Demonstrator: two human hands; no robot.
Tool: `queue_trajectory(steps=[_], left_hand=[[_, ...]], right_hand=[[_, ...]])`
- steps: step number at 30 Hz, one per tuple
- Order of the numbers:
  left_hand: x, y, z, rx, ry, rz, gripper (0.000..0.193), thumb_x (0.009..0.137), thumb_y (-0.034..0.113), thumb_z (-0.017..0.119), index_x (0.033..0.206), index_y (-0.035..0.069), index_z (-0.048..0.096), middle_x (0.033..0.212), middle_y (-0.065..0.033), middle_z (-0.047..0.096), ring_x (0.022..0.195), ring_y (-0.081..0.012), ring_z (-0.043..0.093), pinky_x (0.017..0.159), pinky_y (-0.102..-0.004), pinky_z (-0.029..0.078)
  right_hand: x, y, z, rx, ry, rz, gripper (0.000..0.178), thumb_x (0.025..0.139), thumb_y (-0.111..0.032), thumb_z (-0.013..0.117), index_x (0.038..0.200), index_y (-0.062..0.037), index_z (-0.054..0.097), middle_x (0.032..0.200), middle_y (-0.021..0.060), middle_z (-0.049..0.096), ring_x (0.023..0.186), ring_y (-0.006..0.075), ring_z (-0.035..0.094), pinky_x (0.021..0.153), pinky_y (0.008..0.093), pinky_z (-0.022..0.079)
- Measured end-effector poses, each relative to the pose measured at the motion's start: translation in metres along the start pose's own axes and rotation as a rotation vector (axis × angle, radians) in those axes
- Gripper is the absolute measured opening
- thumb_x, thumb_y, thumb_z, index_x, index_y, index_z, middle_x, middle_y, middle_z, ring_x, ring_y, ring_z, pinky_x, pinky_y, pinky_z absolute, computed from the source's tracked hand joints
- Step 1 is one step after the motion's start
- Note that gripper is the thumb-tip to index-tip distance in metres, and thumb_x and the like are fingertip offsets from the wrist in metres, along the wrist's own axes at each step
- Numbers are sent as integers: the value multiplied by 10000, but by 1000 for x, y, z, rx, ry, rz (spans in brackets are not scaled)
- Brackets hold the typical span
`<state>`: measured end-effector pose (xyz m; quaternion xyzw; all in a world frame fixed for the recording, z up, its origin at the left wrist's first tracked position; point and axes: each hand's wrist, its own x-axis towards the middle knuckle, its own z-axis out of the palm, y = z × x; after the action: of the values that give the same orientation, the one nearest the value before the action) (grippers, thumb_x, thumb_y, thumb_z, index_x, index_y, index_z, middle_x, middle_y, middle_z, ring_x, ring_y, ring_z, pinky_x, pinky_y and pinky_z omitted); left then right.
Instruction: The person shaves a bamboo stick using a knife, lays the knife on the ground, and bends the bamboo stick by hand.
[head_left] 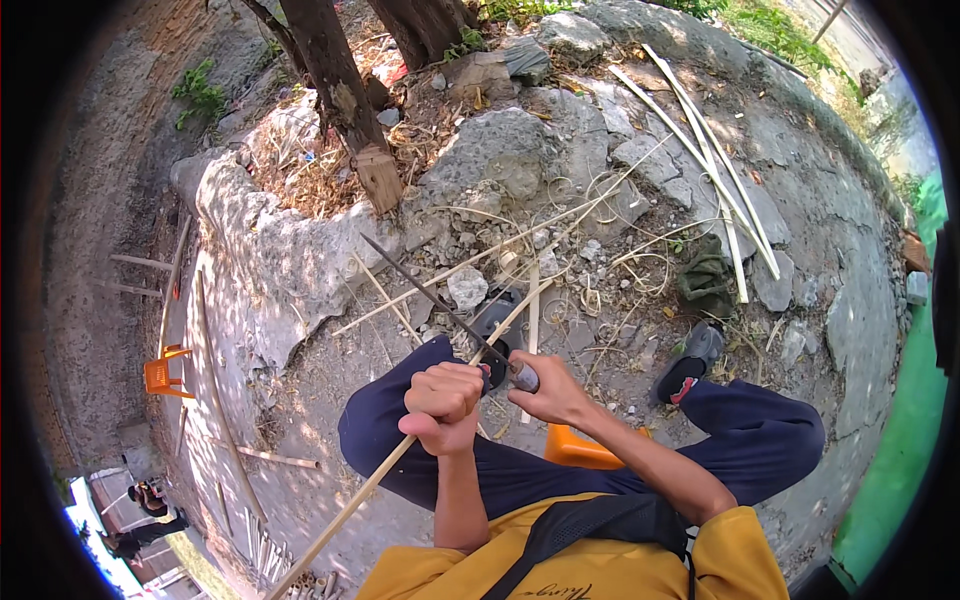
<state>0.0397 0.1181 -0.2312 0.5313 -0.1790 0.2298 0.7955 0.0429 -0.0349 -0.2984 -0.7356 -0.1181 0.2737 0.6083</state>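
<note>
My left hand (445,405) is closed around a long pale bamboo strip (345,512), thumb side toward me. The strip slants from the lower left edge up past my left knee. In my right hand (552,388) is the handle of a knife (430,291) with a long, dark, narrow blade. Its tip points to the upper left, and the blade crosses the strip just beyond my left hand. Whether the edge bites into the strip, I cannot tell. Thin shavings (592,300) and several loose strips lie beyond my shoes.
I sit on an orange stool (575,448). A tree trunk (335,90) rises beyond broken concrete. Long pale strips (715,165) lie at the upper right, near a dark green cloth (707,275). Another orange stool (165,372) and bamboo poles (222,400) are at left; a green wall (900,420) at right.
</note>
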Motion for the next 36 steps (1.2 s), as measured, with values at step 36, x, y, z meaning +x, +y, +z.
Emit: queue_trajectory(steps=[36], left_hand=[[7, -5, 17, 73, 28, 15, 743, 1045, 599, 285, 493, 115, 170, 420, 46, 170, 337, -93, 125, 392, -261, 93]], right_hand=[[19, 32, 5, -36, 102, 60, 271, 752, -168, 703, 923, 17, 601, 630, 167, 582, 550, 234, 539, 572, 382, 466]])
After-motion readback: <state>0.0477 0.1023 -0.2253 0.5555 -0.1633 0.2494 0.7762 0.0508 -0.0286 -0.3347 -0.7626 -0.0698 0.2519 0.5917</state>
